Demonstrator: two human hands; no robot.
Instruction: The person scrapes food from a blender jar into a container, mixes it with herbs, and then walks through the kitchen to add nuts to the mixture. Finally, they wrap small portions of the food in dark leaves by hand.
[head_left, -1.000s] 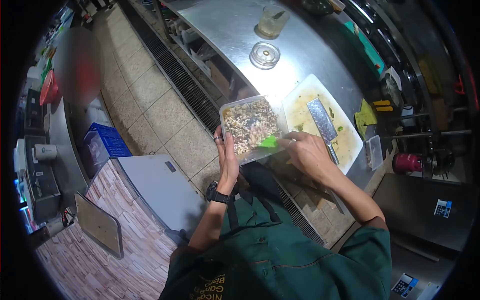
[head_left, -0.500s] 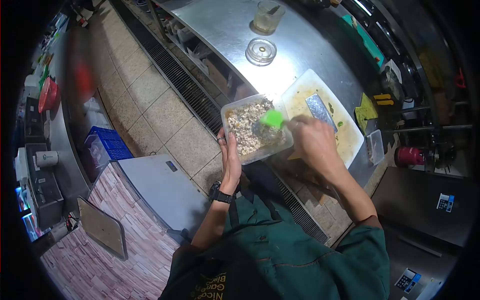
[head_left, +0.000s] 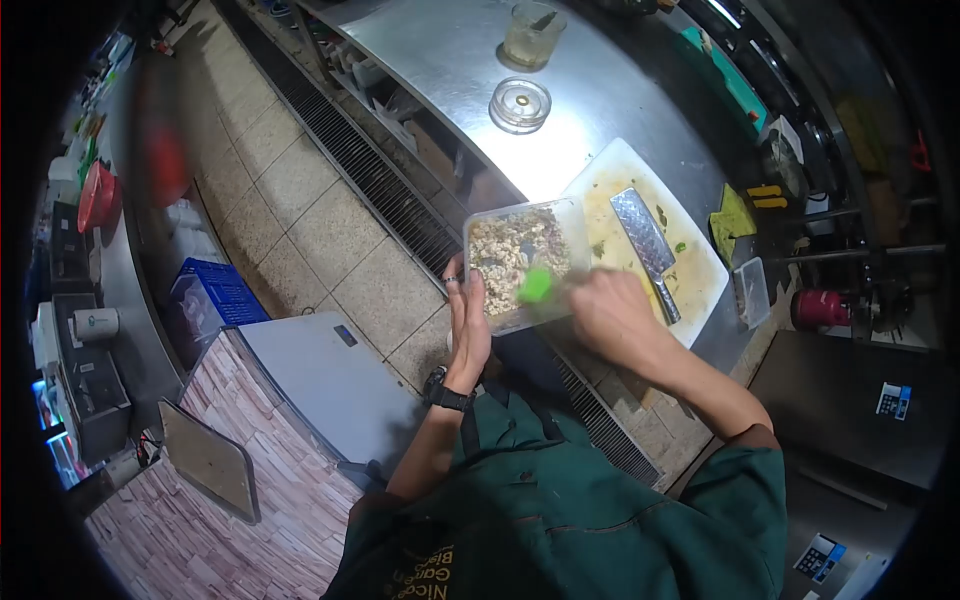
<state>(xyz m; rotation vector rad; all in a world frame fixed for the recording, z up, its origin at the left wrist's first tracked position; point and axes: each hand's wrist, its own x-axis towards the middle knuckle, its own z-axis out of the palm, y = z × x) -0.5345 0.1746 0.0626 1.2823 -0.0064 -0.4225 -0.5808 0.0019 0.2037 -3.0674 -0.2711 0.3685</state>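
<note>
Tub (head_left: 577,235) is at the edge of the worktop (head_left: 450,60), beside the cutting board (head_left: 702,270); support beneath cannot be confirmed. Your left hand (head_left: 468,325) has a part-open grip along its side; your right hand's (head_left: 615,312) grip is closed, apparently round the blurred green spatula's (head_left: 536,286) handle. Risk: a hard push could tip the smooth, rectangular plastic, spilling crumbly, pale chopped mix (head_left: 500,255). The broad, dimpled knife (head_left: 641,232) lies near your right hand: brushing contact could cut.
</note>
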